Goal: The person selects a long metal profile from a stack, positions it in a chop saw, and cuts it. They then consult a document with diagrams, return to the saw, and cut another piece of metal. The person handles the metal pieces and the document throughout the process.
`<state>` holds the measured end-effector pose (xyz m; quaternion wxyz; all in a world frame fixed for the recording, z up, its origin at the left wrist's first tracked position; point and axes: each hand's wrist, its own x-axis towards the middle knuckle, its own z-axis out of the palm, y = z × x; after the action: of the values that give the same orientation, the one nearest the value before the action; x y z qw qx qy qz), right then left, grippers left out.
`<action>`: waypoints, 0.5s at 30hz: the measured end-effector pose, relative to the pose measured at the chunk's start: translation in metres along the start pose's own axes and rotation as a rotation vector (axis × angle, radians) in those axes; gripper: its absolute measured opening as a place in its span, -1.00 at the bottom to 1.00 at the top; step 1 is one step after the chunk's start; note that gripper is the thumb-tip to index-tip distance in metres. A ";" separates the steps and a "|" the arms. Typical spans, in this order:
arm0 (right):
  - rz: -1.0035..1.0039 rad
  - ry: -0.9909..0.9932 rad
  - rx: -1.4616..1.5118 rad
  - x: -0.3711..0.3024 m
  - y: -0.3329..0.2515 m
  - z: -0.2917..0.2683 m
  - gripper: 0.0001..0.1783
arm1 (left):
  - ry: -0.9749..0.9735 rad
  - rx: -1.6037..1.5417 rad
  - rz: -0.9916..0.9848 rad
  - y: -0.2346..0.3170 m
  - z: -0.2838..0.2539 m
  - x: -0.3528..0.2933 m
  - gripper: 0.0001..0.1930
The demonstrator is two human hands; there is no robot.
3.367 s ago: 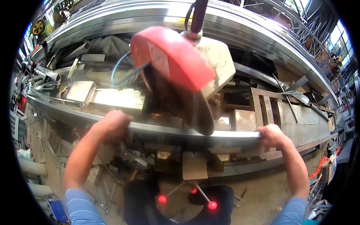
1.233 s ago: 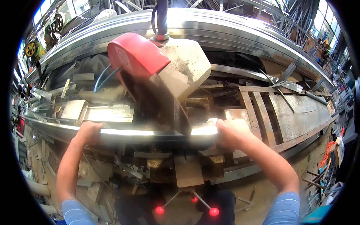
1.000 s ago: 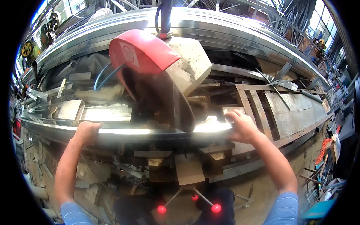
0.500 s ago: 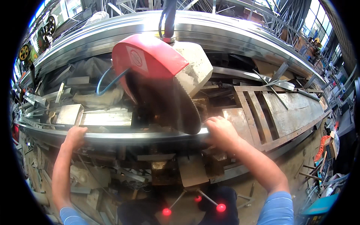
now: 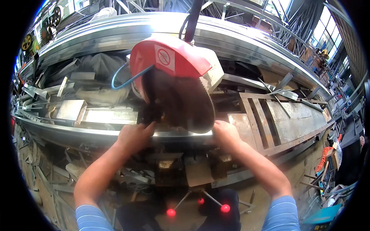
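Steel, long and bright: the metal profile (image 5: 100, 133) lies across the desk (image 5: 293, 123) from left to right, running under the raised chop saw (image 5: 173, 88) with its red guard (image 5: 169, 57) and dark toothed blade (image 5: 185, 104). Left hand (image 5: 135, 135) sits on it just left of the blade, fingers curled over the top edge. Right hand (image 5: 225, 135) presses it on the other side, fingers closed around it. By its look it is stiff, heavy and slick, best gripped well clear of the blade. Offcuts (image 5: 71, 109) litter the desk behind.
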<state>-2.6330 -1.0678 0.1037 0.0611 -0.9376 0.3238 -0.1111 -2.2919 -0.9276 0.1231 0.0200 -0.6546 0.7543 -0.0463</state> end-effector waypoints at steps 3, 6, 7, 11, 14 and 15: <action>0.025 -0.055 0.015 0.014 -0.021 0.000 -0.39 | 0.109 -0.026 -0.010 -0.020 0.006 -0.012 -0.19; 0.054 -0.123 0.032 0.019 -0.030 -0.001 -0.39 | 0.081 0.025 0.015 -0.030 0.007 -0.016 -0.23; 0.066 -0.148 0.030 0.020 -0.032 -0.002 -0.39 | 0.091 0.019 0.045 -0.032 0.007 -0.016 -0.24; 0.066 -0.137 0.020 0.019 -0.033 -0.004 -0.41 | 0.055 0.019 0.052 -0.033 0.008 -0.014 -0.26; 0.076 -0.125 0.053 0.019 -0.037 -0.003 -0.41 | -0.038 0.017 0.014 -0.030 -0.003 -0.013 -0.31; 0.042 -0.133 0.097 0.022 -0.038 -0.002 -0.40 | -0.015 0.014 0.034 -0.037 0.001 -0.016 -0.32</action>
<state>-2.5945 -1.0519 0.1163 0.1300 -0.9318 0.3330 -0.0626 -2.2526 -0.9169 0.1251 0.0310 -0.6417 0.7649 -0.0466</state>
